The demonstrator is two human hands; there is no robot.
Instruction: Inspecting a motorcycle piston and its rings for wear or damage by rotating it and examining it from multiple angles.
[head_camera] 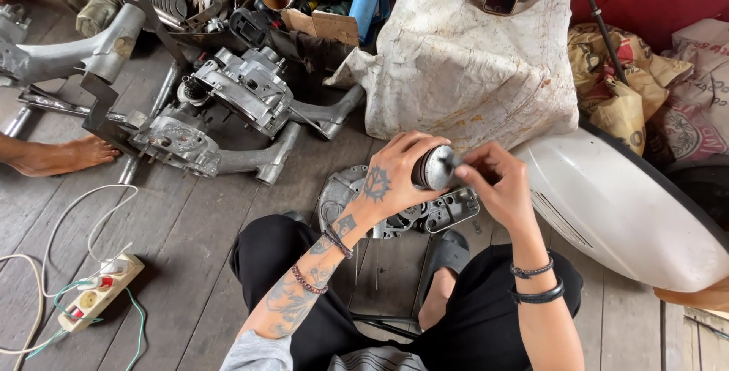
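Note:
My left hand [395,177], tattooed on its back, is wrapped around a short round metal cylinder part [436,168] with a shiny domed end facing right. My right hand [497,187] is at that end, fingertips pinched against it; what they pinch is too small to tell. Both hands hover above a flat grey metal engine cover [444,211] lying on the wooden floor between my knees. I am sitting in black trousers, with bracelets on both wrists.
A grey engine casing [247,94] with arms lies on the planks at the upper left, among piled parts. Someone's bare foot [64,154] rests at the left edge. A power strip [99,303] with wires sits lower left. A white scooter panel [630,211] and cloth-covered bulk [471,59] stand right.

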